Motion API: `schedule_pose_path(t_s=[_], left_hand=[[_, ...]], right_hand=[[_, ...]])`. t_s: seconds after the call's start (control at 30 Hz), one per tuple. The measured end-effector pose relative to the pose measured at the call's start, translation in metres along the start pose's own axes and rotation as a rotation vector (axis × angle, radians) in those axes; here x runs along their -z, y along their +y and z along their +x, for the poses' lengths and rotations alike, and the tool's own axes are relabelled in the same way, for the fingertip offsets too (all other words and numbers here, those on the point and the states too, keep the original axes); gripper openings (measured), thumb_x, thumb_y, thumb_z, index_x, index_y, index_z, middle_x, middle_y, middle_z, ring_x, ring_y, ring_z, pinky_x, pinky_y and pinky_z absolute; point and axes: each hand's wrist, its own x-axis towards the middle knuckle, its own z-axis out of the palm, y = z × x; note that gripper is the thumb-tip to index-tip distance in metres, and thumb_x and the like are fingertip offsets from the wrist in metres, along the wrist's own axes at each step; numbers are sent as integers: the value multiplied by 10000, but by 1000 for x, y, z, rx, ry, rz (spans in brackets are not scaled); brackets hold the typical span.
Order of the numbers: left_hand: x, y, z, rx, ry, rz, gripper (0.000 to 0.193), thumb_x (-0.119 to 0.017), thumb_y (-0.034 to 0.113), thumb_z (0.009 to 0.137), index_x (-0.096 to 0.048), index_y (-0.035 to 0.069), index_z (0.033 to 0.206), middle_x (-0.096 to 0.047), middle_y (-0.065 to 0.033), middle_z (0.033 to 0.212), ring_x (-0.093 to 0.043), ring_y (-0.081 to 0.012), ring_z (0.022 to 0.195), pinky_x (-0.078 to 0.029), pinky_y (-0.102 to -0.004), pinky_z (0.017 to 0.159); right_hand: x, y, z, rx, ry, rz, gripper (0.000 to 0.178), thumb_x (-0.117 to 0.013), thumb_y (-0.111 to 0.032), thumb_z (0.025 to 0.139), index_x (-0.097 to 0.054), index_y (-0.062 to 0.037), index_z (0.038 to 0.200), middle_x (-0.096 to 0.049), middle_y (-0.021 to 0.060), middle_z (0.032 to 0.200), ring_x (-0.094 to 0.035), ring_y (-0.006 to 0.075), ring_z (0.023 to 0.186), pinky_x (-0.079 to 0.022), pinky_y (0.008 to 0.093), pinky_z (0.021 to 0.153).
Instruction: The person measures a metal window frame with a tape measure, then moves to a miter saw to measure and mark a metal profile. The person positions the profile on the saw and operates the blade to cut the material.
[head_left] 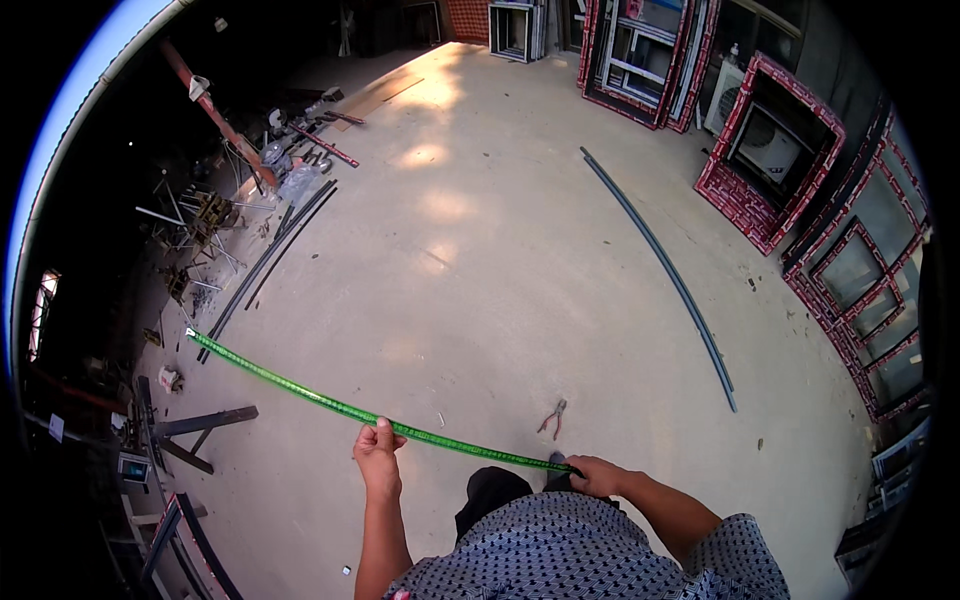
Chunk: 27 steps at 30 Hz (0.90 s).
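Note:
A green tape measure is drawn out across my front, its blade running from my right side to a free metal-tipped end at the left. My left hand pinches the blade partway along, thumb on top. At the other end my right hand is closed around the dark case, which the fingers mostly cover. Red-handled pliers lie on the floor just ahead of my right hand.
Long grey bars lie on the floor at right, dark bars at left. Red-wrapped window frames lean along the right wall. Metal stands and scrap clutter the left side, with a dark angled metal frame nearer me.

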Motion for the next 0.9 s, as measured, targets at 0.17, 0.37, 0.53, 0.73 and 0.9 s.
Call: schedule_pose_path(t_s=[0.17,0.37,0.53,0.73,0.9], left_hand=[[-36,-2,48,48,131,-82,327,-641,287,1046,-556,131,771,-565,37,704,-551,-69,618,-520,-265,657],[-101,-17,169,63,92,-145,302,-630,273,1053,-590,117,798,-614,18,719,-565,-72,626,-516,-259,652],[-196,19,298,57,-90,-130,285,-620,267,1058,-639,73,850,-645,2,736,-584,-70,656,-507,-251,654],[-279,81,442,-20,-287,-69,297,-620,281,1059,-642,62,860,-653,2,757,-597,-75,693,-520,-265,704],[-330,87,528,43,-268,-43,298,-606,277,1066,-635,67,856,-655,-5,756,-600,-80,708,-503,-255,718]], right_hand=[[102,-8,75,27,-45,-110,353,-563,-161,958,-543,-49,1293,-648,259,1144,-624,433,1089,-498,482,944],[188,-14,186,24,19,-123,336,-539,-168,961,-583,-24,1262,-660,264,1088,-636,435,1027,-506,489,905],[270,-69,256,-15,163,-68,326,-513,-181,963,-603,-1,1220,-664,262,1051,-631,432,1018,-503,487,894],[370,-129,358,-29,327,-37,320,-521,-239,995,-602,1,1189,-652,263,1056,-622,436,1017,-500,486,883],[445,-133,465,-7,245,22,283,-521,-281,1018,-599,-21,1100,-641,251,1020,-623,430,991,-490,498,847]])
